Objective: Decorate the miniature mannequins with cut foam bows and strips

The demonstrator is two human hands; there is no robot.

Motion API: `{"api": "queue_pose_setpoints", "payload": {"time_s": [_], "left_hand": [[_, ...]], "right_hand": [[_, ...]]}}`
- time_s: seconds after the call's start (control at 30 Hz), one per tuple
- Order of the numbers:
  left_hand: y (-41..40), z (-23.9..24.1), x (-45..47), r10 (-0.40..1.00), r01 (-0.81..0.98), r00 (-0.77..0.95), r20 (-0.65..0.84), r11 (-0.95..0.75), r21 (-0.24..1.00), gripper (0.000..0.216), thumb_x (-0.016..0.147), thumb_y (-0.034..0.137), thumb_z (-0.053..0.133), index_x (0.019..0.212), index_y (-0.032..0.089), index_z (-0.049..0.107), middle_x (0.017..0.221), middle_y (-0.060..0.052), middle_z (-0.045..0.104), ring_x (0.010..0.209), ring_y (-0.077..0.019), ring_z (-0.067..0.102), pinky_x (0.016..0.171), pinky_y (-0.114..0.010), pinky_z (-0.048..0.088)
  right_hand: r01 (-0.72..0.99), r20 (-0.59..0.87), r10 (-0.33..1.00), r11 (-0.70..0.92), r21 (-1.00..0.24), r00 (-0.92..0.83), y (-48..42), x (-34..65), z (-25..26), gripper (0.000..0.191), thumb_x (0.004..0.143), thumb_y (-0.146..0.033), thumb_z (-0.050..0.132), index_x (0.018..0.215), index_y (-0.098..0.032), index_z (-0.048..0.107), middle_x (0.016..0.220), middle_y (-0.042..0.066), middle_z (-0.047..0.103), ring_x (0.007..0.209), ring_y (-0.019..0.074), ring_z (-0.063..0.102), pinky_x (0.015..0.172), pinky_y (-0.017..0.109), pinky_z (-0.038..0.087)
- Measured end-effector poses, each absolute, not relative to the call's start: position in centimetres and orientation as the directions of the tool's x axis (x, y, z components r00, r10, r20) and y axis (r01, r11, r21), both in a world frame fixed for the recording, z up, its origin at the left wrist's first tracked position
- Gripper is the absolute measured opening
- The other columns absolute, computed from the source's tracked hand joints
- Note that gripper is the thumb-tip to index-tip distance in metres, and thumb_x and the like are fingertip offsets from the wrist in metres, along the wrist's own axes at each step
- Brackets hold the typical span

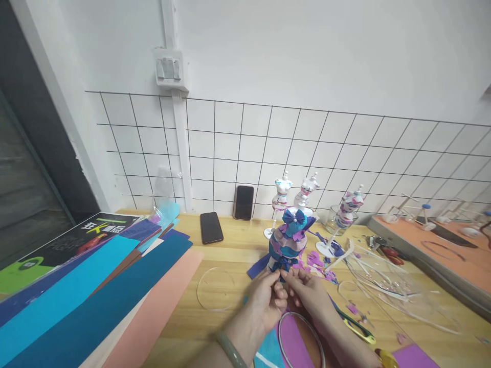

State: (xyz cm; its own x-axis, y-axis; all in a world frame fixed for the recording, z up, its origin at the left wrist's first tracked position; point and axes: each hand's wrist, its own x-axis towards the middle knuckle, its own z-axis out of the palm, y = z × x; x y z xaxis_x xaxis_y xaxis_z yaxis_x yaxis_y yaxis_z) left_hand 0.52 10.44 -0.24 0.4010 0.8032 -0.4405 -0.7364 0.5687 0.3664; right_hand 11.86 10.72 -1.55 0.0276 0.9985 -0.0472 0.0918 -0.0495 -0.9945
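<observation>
In the middle of the table stands a small dress form (288, 243) dressed in ruffled blue, teal and mauve pieces. A dark blue bow (294, 216) sits on its chest. Low on its front is a second dark blue bow (283, 265). My left hand (266, 299) pinches this lower bow from the left, thumb and forefinger together. From the right, my right hand (309, 294) closes its fingertips on the same bow. The fingers partly hide it. Under my wrists lie a purple sheet (293, 337) and a teal sheet (271, 347).
Three white dress forms (283, 191) stand behind. Coloured strips (153, 286) cover the left side, near two phones (211, 228). Yellow-handled scissors (358, 329), scraps and clear tubing (387, 281) lie right, beside an orange-topped tray (448, 245). A thin ring (198, 291) lies left of my hands.
</observation>
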Motion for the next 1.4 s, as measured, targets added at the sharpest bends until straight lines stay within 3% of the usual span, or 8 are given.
{"api": "queue_pose_setpoints", "payload": {"time_s": [0.13,0.33,0.53,0.7,1.4], "left_hand": [[10.57,-0.13,0.35,0.768,-0.725,0.435,-0.471,0.609,0.322,0.033,0.086,0.025,0.046,0.056,0.013,0.046,0.038,0.006,0.038,0.029,-0.0015,0.033,0.028,-0.01,0.016],[10.51,-0.01,0.46,0.766,-0.737,0.42,-0.488,0.601,0.309,0.039,0.089,0.023,0.04,0.051,0.013,0.045,0.036,0.004,0.039,0.028,-0.0019,0.034,0.028,-0.01,0.016],[10.46,0.08,0.48,0.77,-0.749,0.413,-0.487,0.591,0.299,0.037,0.089,0.025,0.04,0.055,0.012,0.047,0.035,0.005,0.039,0.027,-0.0022,0.035,0.028,-0.011,0.016],[10.53,0.1,0.43,0.77,-0.751,0.43,-0.472,0.595,0.287,0.037,0.084,0.04,0.048,0.058,0.014,0.047,0.036,0.005,0.039,0.029,-0.0028,0.034,0.029,-0.011,0.015],[10.5,-0.22,0.34,0.785,-0.738,0.441,-0.435,0.593,0.323,0.049,0.082,0.06,0.036,0.07,0.014,0.051,0.037,0.006,0.038,0.029,-0.0032,0.031,0.031,-0.012,0.011]], "right_hand": [[0.097,-0.044,0.998,-0.049,-0.994,0.052,10.88,12.06,-1.92,0.039,0.066,-0.049,0.065,0.056,-0.019,0.043,0.038,-0.009,0.046,0.026,0.0034,0.033,0.031,0.017,0.02],[0.117,-0.042,0.998,-0.047,-0.992,0.051,10.68,11.96,-1.77,0.036,0.066,-0.049,0.065,0.062,-0.019,0.046,0.038,-0.008,0.048,0.026,0.0042,0.036,0.03,0.017,0.021],[0.141,-0.032,0.998,-0.039,-0.989,0.05,10.81,11.8,-1.75,0.04,0.065,-0.054,0.064,0.062,-0.019,0.045,0.038,-0.008,0.047,0.025,0.0046,0.036,0.03,0.017,0.022],[0.154,-0.02,0.999,-0.027,-0.988,0.049,11.23,11.97,-2.06,0.043,0.062,-0.058,0.064,0.059,-0.02,0.044,0.038,-0.008,0.046,0.025,0.0049,0.034,0.029,0.018,0.021],[0.147,-0.02,0.997,-0.032,-0.989,0.078,11.55,12.0,-1.73,0.042,0.057,-0.055,0.068,0.057,-0.019,0.046,0.036,-0.008,0.045,0.025,0.0053,0.033,0.029,0.018,0.021]]}}
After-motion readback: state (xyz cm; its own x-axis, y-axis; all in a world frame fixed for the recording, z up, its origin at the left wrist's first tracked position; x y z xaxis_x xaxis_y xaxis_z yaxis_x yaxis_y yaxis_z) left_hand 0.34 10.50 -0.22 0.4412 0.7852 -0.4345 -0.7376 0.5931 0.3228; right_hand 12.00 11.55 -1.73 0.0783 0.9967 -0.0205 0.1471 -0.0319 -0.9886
